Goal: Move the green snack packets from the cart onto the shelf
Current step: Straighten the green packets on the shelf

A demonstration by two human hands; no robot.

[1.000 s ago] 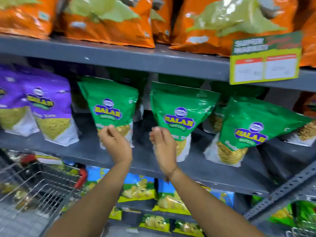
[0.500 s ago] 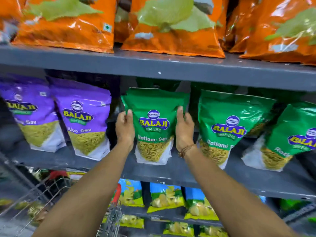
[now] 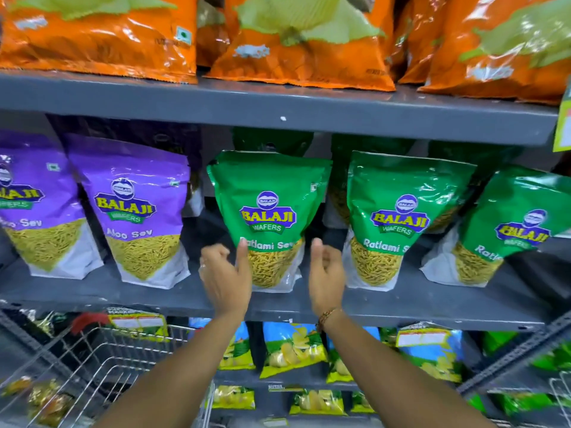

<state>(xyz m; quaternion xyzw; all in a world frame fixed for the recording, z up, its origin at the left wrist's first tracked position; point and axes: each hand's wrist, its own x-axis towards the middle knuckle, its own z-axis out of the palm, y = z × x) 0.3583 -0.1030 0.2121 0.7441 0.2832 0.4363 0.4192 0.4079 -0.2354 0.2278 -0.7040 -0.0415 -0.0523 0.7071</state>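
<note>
head view | left hand (image 3: 225, 277) loosely curled, thumb on the lower left edge of the green packet (image 3: 268, 219) | right hand (image 3: 325, 271) loose, holding nothing, just right of this packet | packet stands upright on the grey shelf (image 3: 432, 299) between both hands | wire cart (image 3: 102, 366) below the left hand

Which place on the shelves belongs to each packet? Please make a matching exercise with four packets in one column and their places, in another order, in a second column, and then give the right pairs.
Things:
1. orange bags
2. purple Aloo Sev packet
3. green Ratlami Sev packet
4. blue and yellow packets

Places:
A. shelf below the hands
B. middle shelf, between the left hand and right hand
C. top shelf
D. middle shelf, left of the green packets

Pairs: 1-C, 2-D, 3-B, 4-A
</note>
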